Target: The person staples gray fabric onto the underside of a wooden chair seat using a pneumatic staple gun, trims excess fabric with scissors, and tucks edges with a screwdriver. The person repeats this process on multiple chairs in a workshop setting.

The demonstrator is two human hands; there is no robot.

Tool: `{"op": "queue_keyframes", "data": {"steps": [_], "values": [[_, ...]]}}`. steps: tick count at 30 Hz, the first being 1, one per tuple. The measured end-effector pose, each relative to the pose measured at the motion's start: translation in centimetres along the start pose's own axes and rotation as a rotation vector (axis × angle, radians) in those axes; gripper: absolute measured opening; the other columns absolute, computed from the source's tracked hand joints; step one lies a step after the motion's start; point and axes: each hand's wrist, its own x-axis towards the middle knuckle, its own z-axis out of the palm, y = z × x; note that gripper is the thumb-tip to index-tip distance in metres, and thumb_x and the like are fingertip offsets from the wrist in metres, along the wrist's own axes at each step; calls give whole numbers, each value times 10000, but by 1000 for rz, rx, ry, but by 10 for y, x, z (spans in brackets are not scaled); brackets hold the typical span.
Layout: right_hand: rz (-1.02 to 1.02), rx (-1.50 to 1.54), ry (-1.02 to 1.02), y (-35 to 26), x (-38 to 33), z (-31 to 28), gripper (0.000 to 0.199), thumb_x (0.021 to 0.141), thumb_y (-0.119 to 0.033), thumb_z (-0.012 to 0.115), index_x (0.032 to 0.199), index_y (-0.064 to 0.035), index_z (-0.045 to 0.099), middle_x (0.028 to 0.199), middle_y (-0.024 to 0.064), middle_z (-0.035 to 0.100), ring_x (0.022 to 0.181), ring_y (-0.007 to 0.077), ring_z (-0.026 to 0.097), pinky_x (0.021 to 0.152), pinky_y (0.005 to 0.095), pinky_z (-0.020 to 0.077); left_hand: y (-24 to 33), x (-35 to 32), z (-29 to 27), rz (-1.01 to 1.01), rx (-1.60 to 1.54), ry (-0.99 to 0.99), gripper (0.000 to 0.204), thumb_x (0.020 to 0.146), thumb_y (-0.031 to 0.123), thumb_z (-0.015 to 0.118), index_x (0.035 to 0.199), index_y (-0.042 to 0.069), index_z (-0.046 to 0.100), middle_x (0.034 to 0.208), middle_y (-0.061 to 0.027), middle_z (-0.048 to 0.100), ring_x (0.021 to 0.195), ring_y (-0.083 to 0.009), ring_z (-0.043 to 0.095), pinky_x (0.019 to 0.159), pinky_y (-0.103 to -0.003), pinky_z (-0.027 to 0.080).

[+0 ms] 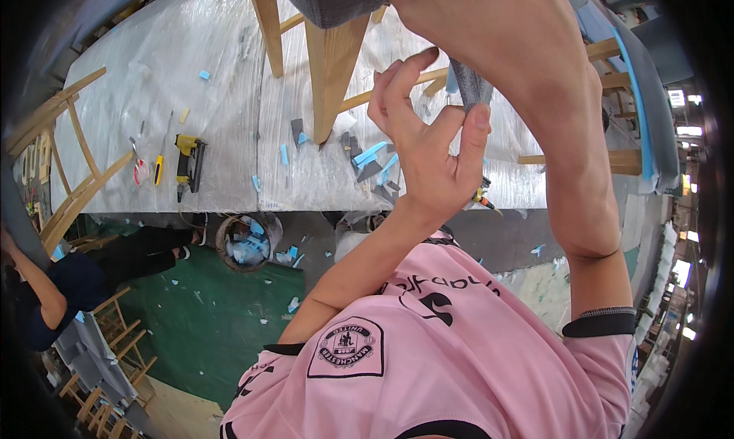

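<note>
A wooden chair with pale legs (329, 72) stands on the plastic-covered table, its grey upholstered part (329, 3) cut off by the upper edge. My left hand (436, 148) is raised beside the chair. Its thumb and bent index finger close on the lower end of a grey fabric flap (470, 83), while the other fingers stretch upward. High above it, my right hand (436, 7) rests against the grey upholstery. The top edge cuts that hand off, and its fingers are mostly hidden.
On the table lie a yellow-black staple gun (187, 164), a yellow knife (159, 167), scissors (139, 167) and fabric scraps (371, 154). Below stands a scrap bin (245, 242). Another person (46, 294) works at left near a wooden frame (76, 164). More chairs stand at right (627, 162).
</note>
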Motion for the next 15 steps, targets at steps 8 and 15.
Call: {"op": "queue_keyframes", "data": {"steps": [8,15], "values": [[210,-152,41,-8,5,22,426,818,-28,617,1172,203,562,1201,336,593,1137,492,594,1006,512,502,1,1,-4,31,55,-42,236,926,196,681,766,27,720,1641,-376,199,1506,-496,140,1190,-601,92],[183,205,176,-2,-11,44,763,907,-182,608,1471,206,271,1559,387,278,1460,597,222,1165,745,157,-49,1,-22,-28,266,-33,299,985,275,655,795,68,757,1665,-367,109,1533,-554,75,1211,-653,43]]}}
